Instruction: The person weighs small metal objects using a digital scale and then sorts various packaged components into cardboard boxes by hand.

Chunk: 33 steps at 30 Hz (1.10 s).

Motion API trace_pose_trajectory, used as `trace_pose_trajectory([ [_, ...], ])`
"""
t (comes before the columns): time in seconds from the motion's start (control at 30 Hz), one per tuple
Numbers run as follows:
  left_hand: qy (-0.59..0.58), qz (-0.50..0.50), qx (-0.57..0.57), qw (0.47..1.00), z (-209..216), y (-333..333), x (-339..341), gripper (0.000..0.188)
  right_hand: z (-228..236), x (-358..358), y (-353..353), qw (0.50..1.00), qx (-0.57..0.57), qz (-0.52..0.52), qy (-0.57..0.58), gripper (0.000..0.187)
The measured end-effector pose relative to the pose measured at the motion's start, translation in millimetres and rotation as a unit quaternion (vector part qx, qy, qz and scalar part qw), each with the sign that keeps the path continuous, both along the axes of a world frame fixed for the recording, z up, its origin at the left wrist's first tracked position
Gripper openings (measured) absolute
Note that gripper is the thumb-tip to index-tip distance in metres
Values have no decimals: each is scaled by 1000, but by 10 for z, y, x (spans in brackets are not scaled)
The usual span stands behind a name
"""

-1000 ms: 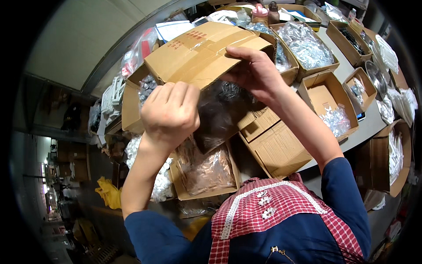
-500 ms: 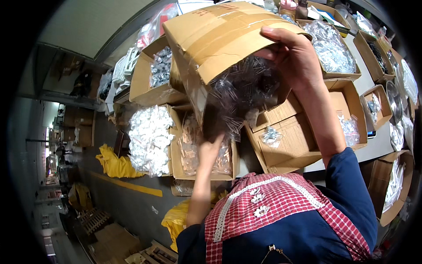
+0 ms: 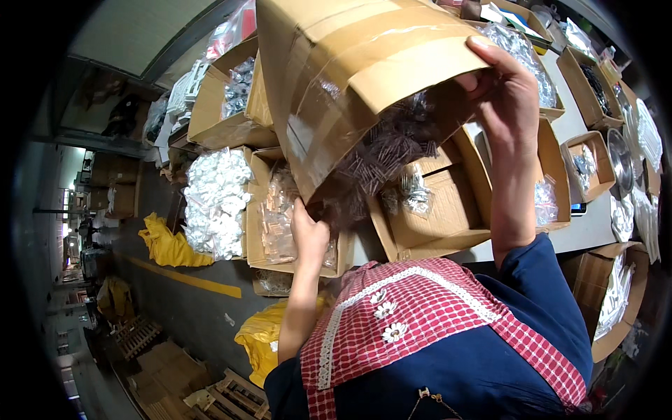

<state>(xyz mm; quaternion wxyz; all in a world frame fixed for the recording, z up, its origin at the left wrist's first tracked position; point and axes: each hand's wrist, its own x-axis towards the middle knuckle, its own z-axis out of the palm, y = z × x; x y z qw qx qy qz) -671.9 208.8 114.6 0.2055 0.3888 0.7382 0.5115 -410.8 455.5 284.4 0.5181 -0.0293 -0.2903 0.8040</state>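
A big taped cardboard box point(image 3: 392, 49) is tilted on its side in front of me, its open mouth toward me and downward. Dark, thin pieces in clear plastic bags point(image 3: 381, 157) bunch at that mouth. My right hand point(image 3: 507, 94) grips the upper right rim, thumb on the outside. At the lower left corner, my left hand point(image 3: 309, 234) holds the box edge with the thumb up; its other fingers are partly hidden. Below the box, an open carton point(image 3: 434, 241) contains a small clear bag of metal pieces point(image 3: 415, 194).
Left of my left hand stands a carton point(image 3: 283, 266) of bagged copper-coloured parts, beside a heap of bagged white pieces point(image 3: 217, 203). More cartons of bagged parts line the table point(image 3: 479, 252). A yellow sack point(image 3: 262, 336) lies low at the left.
The tilted box has come nearer and its mouth faces me more. My right hand has moved right with its rim. The left hand now shows its thumb at the box's lower corner.
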Motion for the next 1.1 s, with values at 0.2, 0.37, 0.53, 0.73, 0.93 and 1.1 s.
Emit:
trace_pose_trajectory([
  [0.2, -274, 21, 29, 961, 430, 111, 724, 86, -267, 497, 479, 993, -84, -83, 24, 14],
  [0.37, -306, -61, 3, 950, 288, 37, 953, 88, -407, 521, 566, 996, -62, -67, 6, 12],
  [0.53, -304, -113, -17, 946, 109, -83, 849, 81, -657, 795, 619, 990, -78, -114, -37, 24],
  [0.73, -336, -41, 65, 939, 296, -85, 454, 45, -1518, 1404, 584, 998, -35, -51, 1, 47],
  [0.93, -459, -102, -4, 883, 381, -206, 136, 52, -1988, 1784, -172, 991, -67, -65, -95, 65],
  [1.1, -394, -54, -161, 903, 529, 47, -245, 37, -3115, 2202, -374, 924, 72, -226, -300, 69],
])
